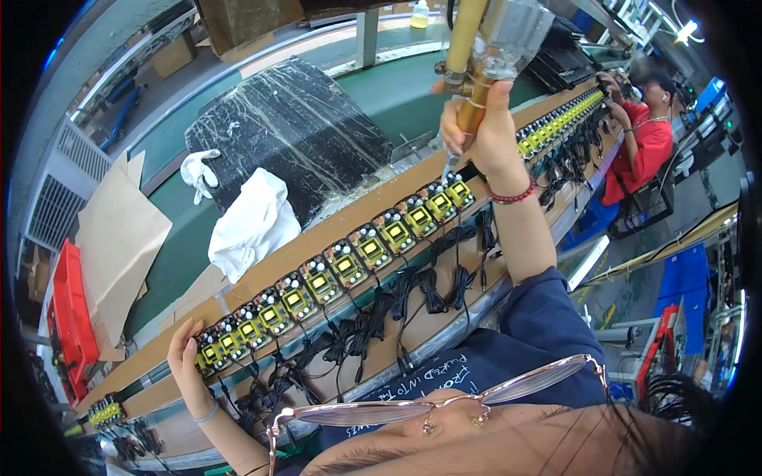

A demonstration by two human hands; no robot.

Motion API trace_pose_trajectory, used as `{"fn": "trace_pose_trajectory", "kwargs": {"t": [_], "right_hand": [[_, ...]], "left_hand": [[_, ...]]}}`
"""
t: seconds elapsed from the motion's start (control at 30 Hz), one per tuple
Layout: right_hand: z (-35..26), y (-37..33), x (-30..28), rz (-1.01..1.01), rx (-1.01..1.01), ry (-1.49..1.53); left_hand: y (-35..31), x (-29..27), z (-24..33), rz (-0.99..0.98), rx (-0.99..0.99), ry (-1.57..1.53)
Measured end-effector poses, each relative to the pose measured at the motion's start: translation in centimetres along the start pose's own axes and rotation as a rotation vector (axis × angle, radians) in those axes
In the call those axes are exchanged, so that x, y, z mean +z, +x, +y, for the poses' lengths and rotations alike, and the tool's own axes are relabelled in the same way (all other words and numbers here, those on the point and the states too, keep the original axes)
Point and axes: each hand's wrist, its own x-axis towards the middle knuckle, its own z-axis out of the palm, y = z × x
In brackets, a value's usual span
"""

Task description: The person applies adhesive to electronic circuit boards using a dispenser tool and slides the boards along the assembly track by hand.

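A long row of small power-adapter circuit boards [344,266], each with a yellow transformer, runs diagonally along the bench. Black coiled cables hang from their near side. My right hand [486,127] is wrapped round an amber-coloured glue dispenser [471,113], held upright above the right part of the row. Its narrow nozzle [448,168] points down at the boards near the row's end on that side. At the left end, my left hand [186,357] rests against the last boards, its fingers stretched out and apart.
A black glue-streaked sheet [286,131] lies beyond the row, with white cloth [255,222] and a white glove [200,174] beside it. Cardboard [119,246] and a red bin [73,317] stand left. A co-worker in red [647,151] handles another row [559,127] at right.
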Motion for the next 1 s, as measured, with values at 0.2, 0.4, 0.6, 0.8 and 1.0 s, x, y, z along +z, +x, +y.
{"fn": "trace_pose_trajectory", "kwargs": {"t": [0.2, 0.4, 0.6, 0.8, 1.0], "right_hand": [[2.5, -0.1, 1.3, -0.026, -0.04, 0.059], [2.2, -0.3, 2.8, -0.004, -0.061, 0.028], [2.9, -0.5, 2.9, -0.006, -0.05, -0.003], [3.6, -0.5, 2.9, 0.007, -0.029, -0.008], [3.7, -0.3, 2.8, 0.017, -0.013, -0.058]], "left_hand": [[0.2, 0.2, 0.1, 0.054, -0.051, -0.041], [0.2, 0.2, -0.1, 0.076, -0.023, 0.027], [-0.3, 0.5, 0.0, 0.096, -0.012, 0.04], [0.0, 0.8, -0.1, 0.104, 0.032, 0.036], [0.0, 0.6, 0.1, 0.102, 0.042, 0.056]]}}
